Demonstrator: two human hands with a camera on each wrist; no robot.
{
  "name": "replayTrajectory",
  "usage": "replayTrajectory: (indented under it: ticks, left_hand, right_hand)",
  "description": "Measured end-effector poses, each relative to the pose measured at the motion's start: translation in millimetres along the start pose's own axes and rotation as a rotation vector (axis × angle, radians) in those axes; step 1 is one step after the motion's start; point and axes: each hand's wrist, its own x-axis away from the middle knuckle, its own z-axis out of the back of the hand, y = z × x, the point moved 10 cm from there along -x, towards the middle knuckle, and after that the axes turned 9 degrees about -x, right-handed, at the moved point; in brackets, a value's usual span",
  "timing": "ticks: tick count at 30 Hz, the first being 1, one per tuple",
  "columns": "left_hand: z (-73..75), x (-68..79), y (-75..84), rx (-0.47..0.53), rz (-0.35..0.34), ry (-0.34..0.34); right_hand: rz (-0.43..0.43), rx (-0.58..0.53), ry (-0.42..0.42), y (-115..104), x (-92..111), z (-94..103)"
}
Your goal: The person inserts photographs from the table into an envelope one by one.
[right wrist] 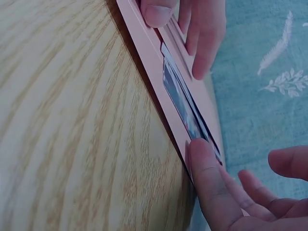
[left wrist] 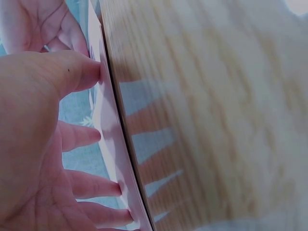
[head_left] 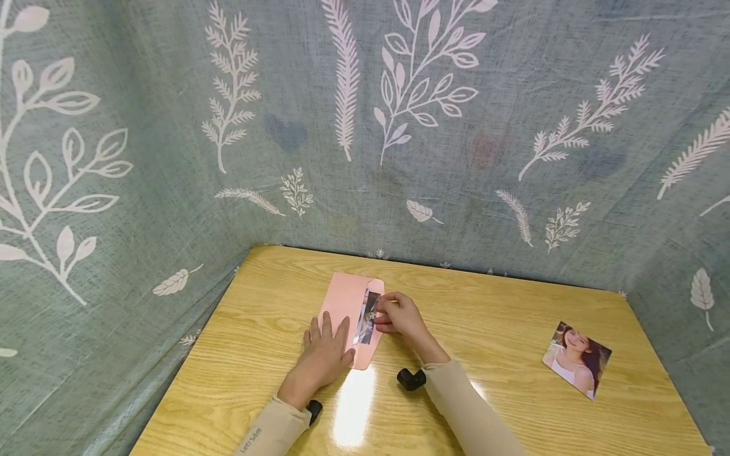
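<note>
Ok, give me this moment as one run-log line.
left hand: spread on envelope | right hand: at photo in envelope's opening | other photo: apart, on table

Leaf-printed grey-green fabric point(head_left: 365, 196) hangs behind and beside a wood-grain table point(head_left: 485, 316) reflecting bright light point(head_left: 352, 411).

A grey-green curtain point(head_left: 365, 183) with white leaf prints point(head_left: 419, 211) hangs behind and beside a wood-grain table point(head_left: 485, 329).

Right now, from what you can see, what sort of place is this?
Probably a small indoor work area screened off with cloth: a leaf-patterned curtain hangs on three sides of a wood-grain table, and a pink envelope lies on it.
</note>
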Motion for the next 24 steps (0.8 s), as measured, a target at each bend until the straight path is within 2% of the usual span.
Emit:
replayTrajectory:
  ticks: [24]
  left_hand:
    - [-0.2,-0.8,0.7,-0.014,-0.005,0.002]
  right_hand:
    - [0.024,0.015,0.008,-0.5,-10.0,-13.8]
